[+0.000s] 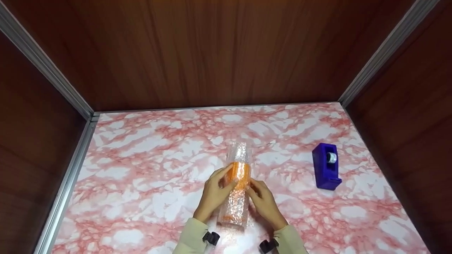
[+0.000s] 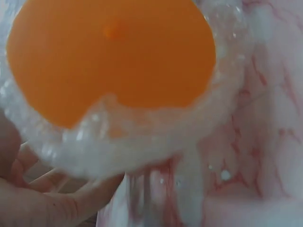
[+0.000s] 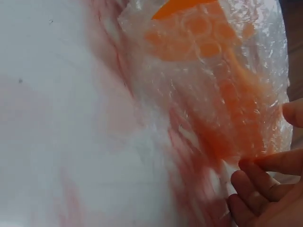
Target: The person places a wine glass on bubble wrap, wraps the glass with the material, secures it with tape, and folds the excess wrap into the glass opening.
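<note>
A long orange-banded object lies rolled up in clear bubble wrap at the front middle of the table. Its round orange end, with a small nub in the centre, faces the left wrist view, and the wrap sticks out past it. My left hand grips the roll from the left, thumb on top and other fingers round the side. From the right, my right hand holds the wrap's side between thumb and fingertips, beside the orange band. Through the film, the right wrist view shows blurred orange; the object's kind stays hidden.
A purple tape dispenser with a roll of clear tape stands to the right. The table has a pink-and-white marbled top. Brown wood panels with metal edge strips close off the back and both sides.
</note>
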Tool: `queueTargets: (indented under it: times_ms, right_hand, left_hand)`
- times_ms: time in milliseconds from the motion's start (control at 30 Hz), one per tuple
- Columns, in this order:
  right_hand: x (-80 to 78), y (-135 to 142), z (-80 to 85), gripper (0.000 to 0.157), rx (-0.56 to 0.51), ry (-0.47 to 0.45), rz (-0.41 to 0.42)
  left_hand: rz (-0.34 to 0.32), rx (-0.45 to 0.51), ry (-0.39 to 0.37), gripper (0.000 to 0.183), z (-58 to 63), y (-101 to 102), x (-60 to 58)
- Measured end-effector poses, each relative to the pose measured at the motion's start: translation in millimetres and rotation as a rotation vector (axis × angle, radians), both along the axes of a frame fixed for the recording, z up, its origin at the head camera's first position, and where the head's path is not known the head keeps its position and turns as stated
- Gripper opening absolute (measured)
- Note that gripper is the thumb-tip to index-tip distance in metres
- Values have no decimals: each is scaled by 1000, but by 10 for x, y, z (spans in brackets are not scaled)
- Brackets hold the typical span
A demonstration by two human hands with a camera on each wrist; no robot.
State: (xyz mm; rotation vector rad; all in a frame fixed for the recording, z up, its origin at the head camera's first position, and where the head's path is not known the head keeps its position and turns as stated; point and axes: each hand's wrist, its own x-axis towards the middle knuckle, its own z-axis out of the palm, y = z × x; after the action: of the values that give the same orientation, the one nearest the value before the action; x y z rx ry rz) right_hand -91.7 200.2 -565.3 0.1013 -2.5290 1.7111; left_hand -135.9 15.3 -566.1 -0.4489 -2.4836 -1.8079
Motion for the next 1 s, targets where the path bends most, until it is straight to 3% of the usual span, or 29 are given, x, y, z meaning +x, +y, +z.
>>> queueTargets:
  times_ms: [33, 100, 267, 367, 500, 733, 1000]
  right_hand:
    - [14, -11, 64, 39, 0, -8, 3]
    - [7, 7, 35, 42, -26, -21, 9]
    - [-53, 65, -268, 49, -156, -35, 44]
    - [-47, 61, -284, 54, -192, -29, 60]
    - [-43, 52, -268, 62, -197, -22, 76]
    - [19, 41, 29, 54, -160, 9, 142]
    - [-73, 99, -247, 54, -82, 52, 104]
  left_hand:
    - [1, 22, -12, 47, -6, -4, 2]
    - [7, 57, -57, 44, -18, -14, 11]
    - [46, 64, -163, 39, -32, -53, 46]
    - [62, 46, -190, 38, -31, -63, 51]
    - [64, 37, -153, 41, -58, -69, 44]
    - [47, 57, -66, 43, -78, -49, 43]
    - [37, 70, -150, 44, -88, -104, 75]
